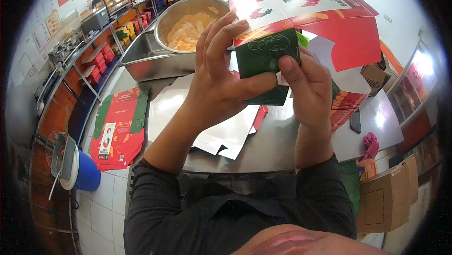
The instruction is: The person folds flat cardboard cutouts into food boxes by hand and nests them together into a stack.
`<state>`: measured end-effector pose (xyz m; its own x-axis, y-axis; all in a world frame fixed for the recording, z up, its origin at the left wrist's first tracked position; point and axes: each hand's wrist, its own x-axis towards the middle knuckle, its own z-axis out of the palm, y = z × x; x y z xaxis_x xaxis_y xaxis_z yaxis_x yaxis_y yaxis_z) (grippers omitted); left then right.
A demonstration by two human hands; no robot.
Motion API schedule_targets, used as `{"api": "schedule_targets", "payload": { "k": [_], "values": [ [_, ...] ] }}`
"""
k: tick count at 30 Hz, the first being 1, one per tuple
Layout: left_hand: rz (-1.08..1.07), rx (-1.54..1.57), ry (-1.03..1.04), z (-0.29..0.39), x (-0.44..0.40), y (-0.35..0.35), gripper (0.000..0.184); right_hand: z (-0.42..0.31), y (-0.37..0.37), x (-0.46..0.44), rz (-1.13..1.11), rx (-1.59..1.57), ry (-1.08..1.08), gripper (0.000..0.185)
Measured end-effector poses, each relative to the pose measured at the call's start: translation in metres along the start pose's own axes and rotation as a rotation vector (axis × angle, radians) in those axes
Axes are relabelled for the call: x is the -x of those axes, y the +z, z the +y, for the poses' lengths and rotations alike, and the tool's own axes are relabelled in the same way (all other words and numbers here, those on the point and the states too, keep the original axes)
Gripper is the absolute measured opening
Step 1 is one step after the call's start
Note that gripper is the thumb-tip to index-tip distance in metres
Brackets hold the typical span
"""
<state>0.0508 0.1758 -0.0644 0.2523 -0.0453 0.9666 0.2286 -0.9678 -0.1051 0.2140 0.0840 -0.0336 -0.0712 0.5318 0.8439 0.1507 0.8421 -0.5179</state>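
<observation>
A partly folded red, white and green food box [301,5] is held up above the table between both hands. My left hand [216,62] has its fingers on the box's left edge and its thumb against a green flap. My right hand [308,78] pinches the green side panels, thumb in front and fingers behind. Below lies a pile of flat cartons [202,128], white side up. Another stack of flat cartons [120,123], printed side up, lies at the table's left. Right of my right hand stands a stack of red boxes [346,106].
A steel bowl [162,19] with orange-coated food rests on a steel tub [160,62] at the table's back left. A dark phone-like object [355,121] and a pink cloth [370,145] lie on the right. A blue bucket [87,172] and cardboard box [386,198] stand lower down.
</observation>
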Motion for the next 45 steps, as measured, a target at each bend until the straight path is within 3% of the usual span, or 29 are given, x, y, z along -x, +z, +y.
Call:
{"api": "schedule_targets", "payload": {
  "k": [2,5,10,11,15,19,24,28,33,35,38,40,43,45],
  "values": [
    [-0.004,-0.127,0.073,0.006,0.0,-0.004,0.043,-0.001,-0.005,0.001,-0.039,-0.202,0.122,0.029],
    [-0.016,-0.038,0.022,0.005,0.001,-0.003,0.042,0.0,-0.007,0.003,-0.069,-0.282,0.172,0.026],
    [-0.019,-0.01,0.041,0.001,0.001,0.0,0.041,0.008,-0.015,0.0,0.034,0.343,-0.173,0.012],
    [-0.013,-0.041,0.077,0.0,0.001,0.0,0.041,0.01,-0.015,0.001,0.085,0.339,-0.193,0.01],
    [-0.133,-0.063,0.028,0.005,0.0,-0.008,0.041,0.01,-0.007,-0.002,0.168,-0.034,-0.138,0.008],
    [-0.224,-0.042,-0.017,0.01,-0.003,-0.015,0.043,0.009,-0.02,-0.001,0.062,0.052,-0.089,0.005],
    [-0.266,0.091,-0.093,0.017,0.0,-0.013,0.046,-0.001,-0.026,0.0,0.0,-0.188,0.159,0.004],
    [-0.206,0.286,-0.177,0.014,0.006,-0.005,0.049,0.006,-0.034,0.0,-0.114,0.187,-0.002,0.006],
    [-0.172,0.094,-0.063,0.013,0.003,-0.005,0.052,-0.002,-0.02,0.005,-0.076,-0.035,0.152,0.017],
    [-0.155,-0.103,0.043,0.009,0.002,-0.006,0.052,-0.012,-0.011,0.001,0.002,0.093,0.149,0.024],
    [-0.17,-0.161,0.014,0.006,-0.001,-0.007,0.054,0.011,-0.001,-0.001,0.049,0.256,-0.004,0.043],
    [-0.137,-0.148,-0.009,0.005,0.001,-0.005,0.056,0.021,0.007,0.007,0.026,0.424,-0.06,0.067],
    [-0.064,-0.09,0.016,-0.001,0.001,-0.004,0.061,0.016,0.01,0.01,-0.1,0.621,-0.129,0.086],
    [-0.019,-0.037,0.036,-0.006,0.001,-0.005,0.065,0.009,0.009,0.009,-0.105,0.532,-0.081,0.084]
  ]
}}
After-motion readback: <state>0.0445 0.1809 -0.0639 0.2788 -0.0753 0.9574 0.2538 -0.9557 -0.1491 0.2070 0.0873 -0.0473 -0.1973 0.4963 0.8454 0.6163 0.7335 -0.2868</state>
